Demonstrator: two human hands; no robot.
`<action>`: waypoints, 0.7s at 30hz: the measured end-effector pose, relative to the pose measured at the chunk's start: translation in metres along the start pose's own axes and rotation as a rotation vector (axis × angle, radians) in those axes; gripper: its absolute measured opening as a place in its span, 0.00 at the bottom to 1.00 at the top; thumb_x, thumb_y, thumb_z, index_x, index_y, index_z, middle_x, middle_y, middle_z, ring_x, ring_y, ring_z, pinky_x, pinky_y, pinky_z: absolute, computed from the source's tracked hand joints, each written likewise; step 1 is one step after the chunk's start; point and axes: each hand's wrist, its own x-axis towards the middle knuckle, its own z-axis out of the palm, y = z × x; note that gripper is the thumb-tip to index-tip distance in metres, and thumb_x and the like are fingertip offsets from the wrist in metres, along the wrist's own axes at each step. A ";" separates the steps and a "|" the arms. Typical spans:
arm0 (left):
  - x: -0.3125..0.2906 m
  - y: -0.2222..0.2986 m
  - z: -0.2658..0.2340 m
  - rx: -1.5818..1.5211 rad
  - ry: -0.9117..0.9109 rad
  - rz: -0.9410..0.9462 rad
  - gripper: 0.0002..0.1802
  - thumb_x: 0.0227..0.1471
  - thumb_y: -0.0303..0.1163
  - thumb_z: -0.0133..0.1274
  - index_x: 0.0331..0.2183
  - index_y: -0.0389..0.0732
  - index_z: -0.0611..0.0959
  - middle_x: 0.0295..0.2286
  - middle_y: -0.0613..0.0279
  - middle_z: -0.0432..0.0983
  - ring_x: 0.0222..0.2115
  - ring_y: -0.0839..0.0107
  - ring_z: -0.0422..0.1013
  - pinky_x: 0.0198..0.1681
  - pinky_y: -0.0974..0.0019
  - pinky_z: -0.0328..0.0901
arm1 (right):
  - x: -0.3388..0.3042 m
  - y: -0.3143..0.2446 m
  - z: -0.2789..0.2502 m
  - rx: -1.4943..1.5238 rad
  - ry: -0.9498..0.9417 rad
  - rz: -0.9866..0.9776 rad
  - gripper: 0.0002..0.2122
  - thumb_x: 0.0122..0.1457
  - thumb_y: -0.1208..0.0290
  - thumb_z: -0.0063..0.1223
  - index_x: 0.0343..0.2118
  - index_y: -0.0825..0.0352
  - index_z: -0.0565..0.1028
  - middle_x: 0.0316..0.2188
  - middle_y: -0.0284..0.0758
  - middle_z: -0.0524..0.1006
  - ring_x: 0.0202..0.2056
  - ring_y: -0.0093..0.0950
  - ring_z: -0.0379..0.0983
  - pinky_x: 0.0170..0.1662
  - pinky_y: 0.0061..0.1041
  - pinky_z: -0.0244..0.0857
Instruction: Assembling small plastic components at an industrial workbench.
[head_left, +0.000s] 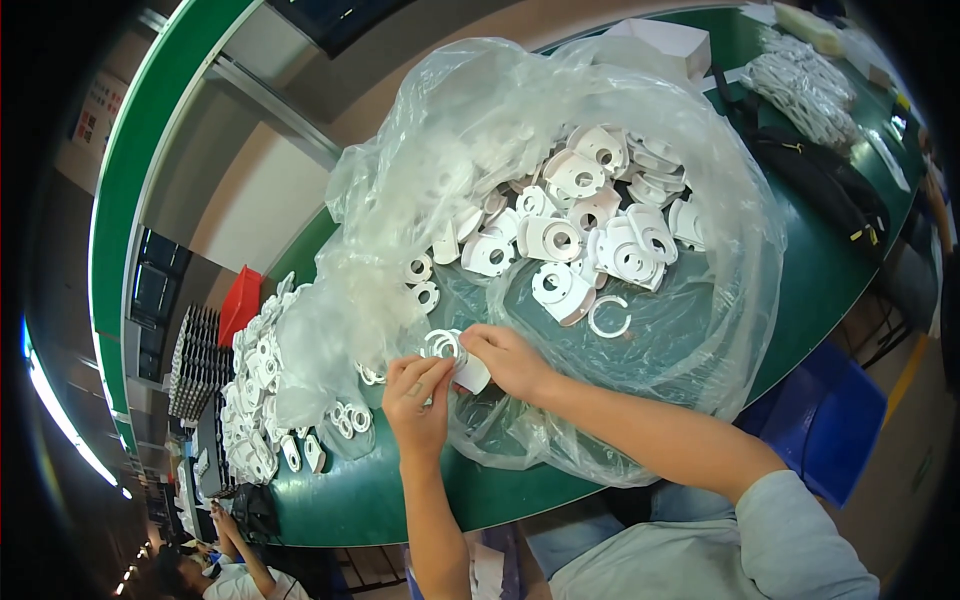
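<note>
Close together near the front of the green table [350, 505], my two hands work on a white plastic part [472, 374] with a curved flap. My right hand [508, 364] grips its upper side between thumb and fingers. My left hand [415, 398] has its fingers closed at the lower left of the part, where a thin white ring [441, 344] shows over it. Whether the ring is joined to the part cannot be made out. Just beyond lies a large clear plastic bag [720, 330], spread open, with a heap of similar white parts [552, 240] inside. A loose open ring [609, 317] rests on the bag.
More white parts [258, 375] pile up at the left, beside a red bin [240, 305] and small rings [349, 420]. A black bag [815, 175] and bundled white pieces [800, 88] lie far right. A blue bin [830, 420] stands below the table edge. Another person [235, 565] sits lower left.
</note>
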 end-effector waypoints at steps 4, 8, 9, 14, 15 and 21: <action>0.000 0.003 0.003 0.008 -0.007 0.010 0.13 0.34 0.19 0.60 0.29 0.40 0.83 0.26 0.63 0.76 0.29 0.63 0.69 0.30 0.65 0.65 | -0.001 -0.001 0.002 -0.084 0.040 -0.050 0.14 0.61 0.63 0.42 0.29 0.70 0.72 0.24 0.30 0.72 0.26 0.17 0.66 0.31 0.20 0.61; 0.001 0.006 0.003 0.054 -0.045 0.016 0.13 0.35 0.18 0.59 0.29 0.41 0.84 0.27 0.64 0.75 0.31 0.62 0.68 0.33 0.64 0.65 | 0.000 -0.001 0.002 -0.066 0.059 -0.059 0.15 0.60 0.61 0.42 0.28 0.71 0.72 0.22 0.33 0.73 0.26 0.20 0.66 0.32 0.23 0.61; 0.000 0.006 0.003 0.054 -0.046 0.017 0.13 0.35 0.18 0.59 0.29 0.41 0.84 0.27 0.64 0.75 0.31 0.62 0.68 0.33 0.64 0.65 | -0.001 -0.002 0.002 -0.065 0.060 -0.059 0.15 0.60 0.61 0.42 0.28 0.71 0.72 0.22 0.33 0.73 0.26 0.20 0.66 0.32 0.23 0.61; 0.000 0.009 0.004 0.114 -0.081 0.071 0.16 0.34 0.17 0.58 0.31 0.42 0.84 0.28 0.64 0.73 0.32 0.63 0.66 0.31 0.64 0.64 | -0.001 -0.003 -0.001 -0.096 0.038 -0.060 0.13 0.63 0.63 0.41 0.28 0.67 0.71 0.22 0.24 0.68 0.26 0.13 0.62 0.29 0.17 0.58; 0.000 0.010 0.004 0.114 -0.080 0.070 0.16 0.34 0.17 0.58 0.31 0.42 0.84 0.28 0.64 0.73 0.32 0.63 0.66 0.31 0.64 0.64 | -0.001 -0.005 0.000 -0.097 0.037 -0.060 0.13 0.63 0.63 0.41 0.28 0.67 0.71 0.22 0.24 0.68 0.26 0.13 0.62 0.29 0.17 0.58; -0.001 0.020 0.010 0.281 -0.153 0.134 0.19 0.32 0.18 0.56 0.34 0.40 0.82 0.29 0.64 0.70 0.30 0.62 0.66 0.30 0.62 0.64 | 0.000 -0.002 -0.002 -0.102 0.096 0.005 0.13 0.62 0.61 0.42 0.28 0.66 0.71 0.21 0.23 0.66 0.25 0.13 0.60 0.26 0.17 0.57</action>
